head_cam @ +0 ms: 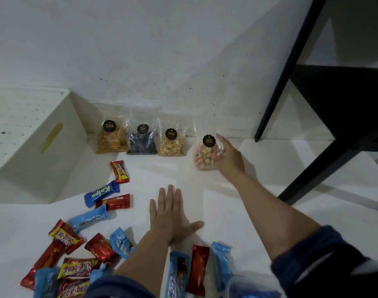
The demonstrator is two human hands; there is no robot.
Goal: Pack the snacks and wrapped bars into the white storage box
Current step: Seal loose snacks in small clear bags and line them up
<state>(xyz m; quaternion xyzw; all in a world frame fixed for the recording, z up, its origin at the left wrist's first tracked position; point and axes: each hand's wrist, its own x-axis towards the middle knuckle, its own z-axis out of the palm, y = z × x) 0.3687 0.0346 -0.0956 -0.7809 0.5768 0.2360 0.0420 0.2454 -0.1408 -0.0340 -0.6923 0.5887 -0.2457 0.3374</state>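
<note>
Snack bags in clear plastic, each sealed with a round black sticker too small to read, stand along the far wall: yellow sticks point(111, 139), dark pieces point(142, 143) and pale nuts point(172, 143). Further right, the right hand point(230, 157) grips a fourth bag of pastel candies point(206, 154), while the left hand point(169, 211) lies flat and empty on the white floor point(259, 201). Wrapped bars are scattered near left, among them a blue "Kalpa" point(102, 192) and a red "Beng-beng" point(119, 171), and the white storage box point(33, 145) sits far left.
</note>
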